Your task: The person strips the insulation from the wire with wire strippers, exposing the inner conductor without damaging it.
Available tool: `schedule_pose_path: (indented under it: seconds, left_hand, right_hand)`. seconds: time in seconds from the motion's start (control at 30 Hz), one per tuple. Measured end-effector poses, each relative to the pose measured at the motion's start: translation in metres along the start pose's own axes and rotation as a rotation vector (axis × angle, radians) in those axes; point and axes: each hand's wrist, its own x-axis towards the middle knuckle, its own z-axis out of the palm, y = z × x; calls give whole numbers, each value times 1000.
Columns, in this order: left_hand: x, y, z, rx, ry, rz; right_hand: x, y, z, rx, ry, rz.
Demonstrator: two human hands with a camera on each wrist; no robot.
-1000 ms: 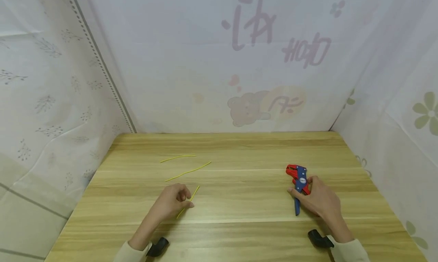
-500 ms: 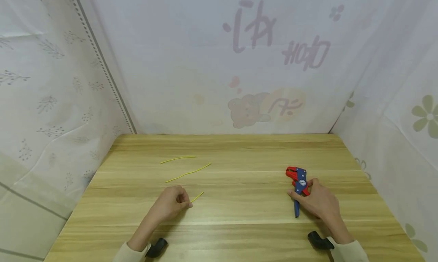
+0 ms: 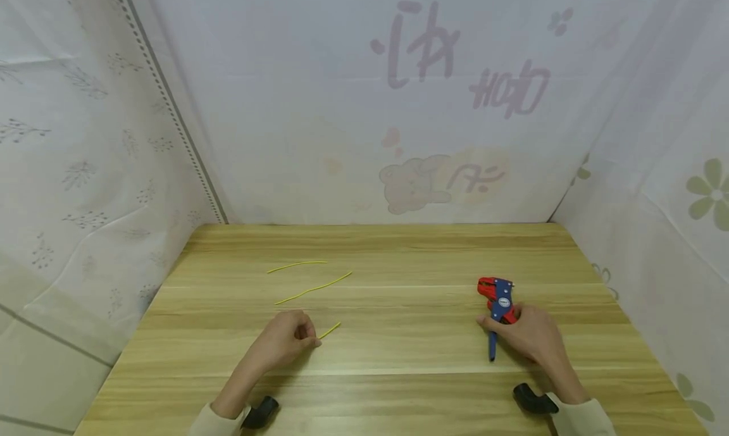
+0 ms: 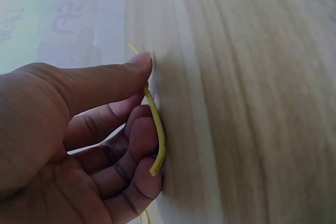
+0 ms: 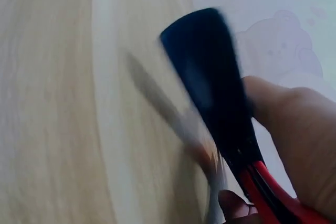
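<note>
Between thumb and fingers my left hand pinches a short yellow wire close over the table. One end of that wire points forward and right in the head view; the other curves down along the fingers in the left wrist view. At the right, my right hand grips a wire stripper with blue and red handles. Its red jaws face away from me, toward the back left. In the right wrist view the blue handle stands out large and blurred, with the thumb beside it.
Two more yellow wires lie behind my left hand: a longer wavy wire and a shorter wire farther back. The wooden table meets patterned cloth walls at its back and sides.
My left hand has taken hold of the near wire, which has swung to point more to the right. My right hand has tilted the wire stripper slightly.
</note>
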Motion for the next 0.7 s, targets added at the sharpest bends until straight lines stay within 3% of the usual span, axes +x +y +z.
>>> schedule_pose_path:
  seconds: [0.37,0.7]
  left_hand:
    - [5,-2,-1,-39,-36,36]
    - [7,-3,-4,-60,-22,96]
  right_hand:
    - [1,0,-2,172,-75,61]
    - [3,4,-4,353,-138,93]
